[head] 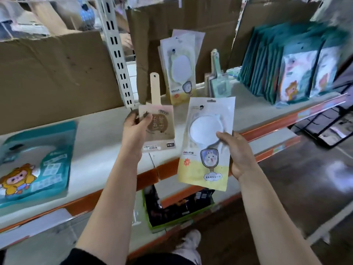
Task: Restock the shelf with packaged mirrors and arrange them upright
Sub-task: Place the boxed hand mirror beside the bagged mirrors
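Yellow-white packaged mirror (202, 129) tilts beside upright beige handled mirror (162, 131), above shelf (99, 134).

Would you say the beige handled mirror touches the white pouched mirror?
Apart: head view shows shelf between beige handled mirror and white pouched mirror.

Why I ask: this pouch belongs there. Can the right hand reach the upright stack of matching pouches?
Probably yes: nothing on the shelf stands between the right hand and the stack, though it holds a pouch.

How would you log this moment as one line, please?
left hand: holds beige handled mirror | right hand: holds pouched round mirror | matching pouches: standing on shelf
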{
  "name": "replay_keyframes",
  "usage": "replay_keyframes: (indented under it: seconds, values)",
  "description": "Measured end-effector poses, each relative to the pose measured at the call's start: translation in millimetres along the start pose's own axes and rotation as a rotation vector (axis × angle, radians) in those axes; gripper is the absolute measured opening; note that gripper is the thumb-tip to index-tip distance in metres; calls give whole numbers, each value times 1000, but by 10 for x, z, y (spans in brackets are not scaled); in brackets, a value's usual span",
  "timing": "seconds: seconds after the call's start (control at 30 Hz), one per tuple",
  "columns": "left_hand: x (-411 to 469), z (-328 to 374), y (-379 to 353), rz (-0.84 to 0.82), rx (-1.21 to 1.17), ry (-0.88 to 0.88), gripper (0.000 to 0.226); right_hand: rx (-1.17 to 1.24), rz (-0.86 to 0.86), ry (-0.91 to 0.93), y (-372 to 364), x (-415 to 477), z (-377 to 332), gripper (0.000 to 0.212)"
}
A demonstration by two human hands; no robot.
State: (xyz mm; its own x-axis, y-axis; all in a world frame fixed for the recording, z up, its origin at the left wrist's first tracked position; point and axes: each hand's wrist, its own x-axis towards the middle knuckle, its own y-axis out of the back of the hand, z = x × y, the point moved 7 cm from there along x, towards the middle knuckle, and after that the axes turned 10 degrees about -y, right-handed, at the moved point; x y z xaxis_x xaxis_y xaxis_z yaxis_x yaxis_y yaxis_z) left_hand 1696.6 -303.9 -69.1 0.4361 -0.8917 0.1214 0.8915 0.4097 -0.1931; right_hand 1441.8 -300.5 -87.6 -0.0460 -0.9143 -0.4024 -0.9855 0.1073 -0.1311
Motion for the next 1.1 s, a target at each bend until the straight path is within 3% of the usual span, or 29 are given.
replay_keyframes:
  seconds: [0.13, 0.33, 0.5, 0.67, 0.87, 1.1]
  values:
    - [221, -71, -310, 101, -65, 26, 20, -7, 0, 8, 213, 284, -176, 7]
    - [628, -198, -686, 57, -64, -47, 17, -140, -59, -22, 309, 916, -355, 9]
    - [964, -365, -988, 152, -57, -27, 17, -285, -77, 19, 337, 1509, -670, 13]
    - [1022, -565, -1048, 182, -6, 35, 12, -508, -133, 118, 225, 1915, -885, 5]
    - [1160, -425, -849, 257, 19, 13, 11, -553, -184, 323, -254, 2158, -1354, 9]
    - [1104, -451, -893, 265, 32, -20, 11, -888, 6, 575, -566, 2439, -1557, 26]
